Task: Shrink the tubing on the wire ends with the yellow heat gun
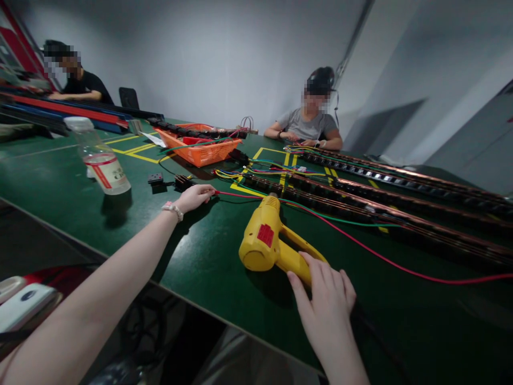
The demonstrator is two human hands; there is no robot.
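My left hand (196, 199) reaches out over the table with its fingers pinched on the end of a red wire (236, 195). That wire runs to the right, past a heat gun's nozzle, and on to the right edge of the view. The yellow heat gun (260, 235) lies on the green table (224, 299), its nozzle pointing away from me. Around its handle my right hand (324, 286) is closed, thumb on the near side. Just beyond my left hand sits a small black connector part (182, 183), with a black block (156, 180) to its left.
A plastic bottle (105, 160) stands at left. An orange basket (200, 152) holding black parts and wires is farther back. Long black strips with copper bars (385, 211) and coloured wires extend across the right. Two people (306, 123) sit beyond the table.
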